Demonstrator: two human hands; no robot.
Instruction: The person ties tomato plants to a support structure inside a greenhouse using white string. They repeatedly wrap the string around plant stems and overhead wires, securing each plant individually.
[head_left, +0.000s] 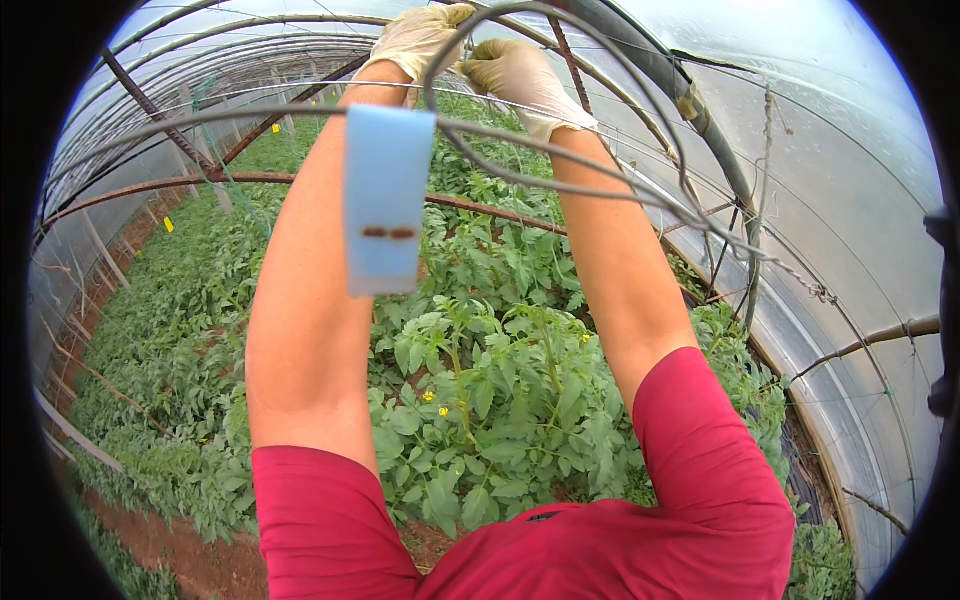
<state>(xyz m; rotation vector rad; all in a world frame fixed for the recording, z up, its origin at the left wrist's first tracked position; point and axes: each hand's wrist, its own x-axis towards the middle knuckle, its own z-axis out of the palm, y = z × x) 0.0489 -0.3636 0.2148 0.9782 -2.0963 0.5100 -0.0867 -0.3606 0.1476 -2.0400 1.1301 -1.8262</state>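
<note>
Both my hands, in pale thin gloves, are raised close together at the top of the view. My left hand (421, 41) has bent fingers beside a looped grey wire (555, 180); what its fingertips hold cannot be made out. My right hand (521, 81) is curled just right of it, fingertips near a small thin metal piece; its grip is unclear. The wire loop passes in front of my hands. A blue plastic strip (386, 180) with two dark brown spots hangs from the wire before my left forearm. Tomato plants (480, 390) with small yellow flowers stand below my arms.
Rusty metal bars (495, 212) and curved greenhouse ribs cross around me. A thick grey pipe (705, 112) arches at the upper right beside the plastic film wall (832, 165). Thin wires run across at hand height. Yellow tags (169, 224) hang over the plants at left.
</note>
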